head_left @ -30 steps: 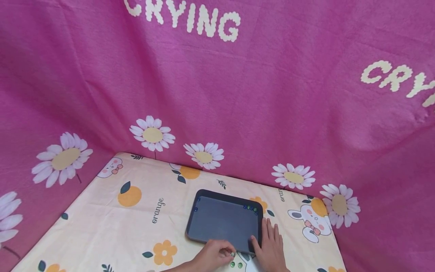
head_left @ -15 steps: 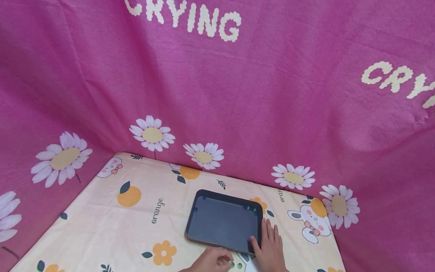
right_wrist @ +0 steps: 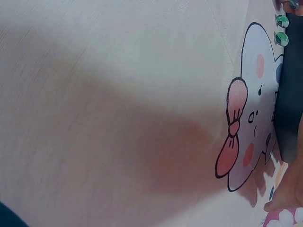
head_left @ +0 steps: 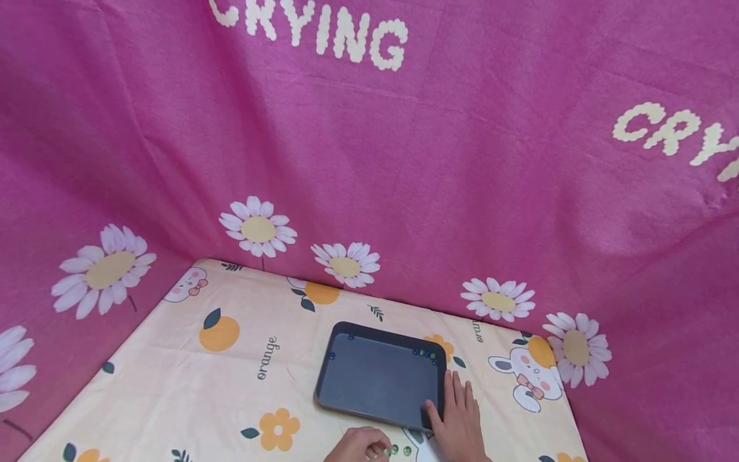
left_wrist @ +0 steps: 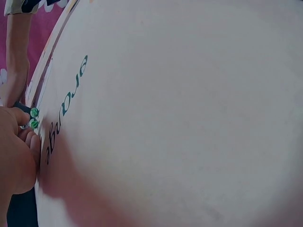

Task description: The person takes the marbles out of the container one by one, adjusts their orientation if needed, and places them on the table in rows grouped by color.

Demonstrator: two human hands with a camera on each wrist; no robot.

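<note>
At the table's near edge my left hand [head_left: 359,445] pinches a green glass marble [right_wrist: 293,4] between thumb and curled fingers; the fingers partly hide it. Just right of these fingertips, two more green marbles [head_left: 395,450] lie on the cloth, seen also as marbles [left_wrist: 34,113] in the left wrist view. A dark grey rectangular tray [head_left: 375,412] lies in front of both hands. Along its right side rests my right hand [head_left: 460,420], fingers straight, thumb over the rim. Inside the tray, blue and green marbles [head_left: 424,353] cluster at the far right corner, and two blue marbles [head_left: 351,337] sit toward the left.
A pale cloth [head_left: 231,398] printed with oranges, flowers and rabbits covers the table. Behind it and at both sides hangs a pink daisy-patterned fabric [head_left: 404,192], meeting the table's far edge.
My left hand has drawn back toward me and slightly left, away from the tray, with the marble. The far-left blue marble has rolled a little right inside the tray. My right hand stays put.
</note>
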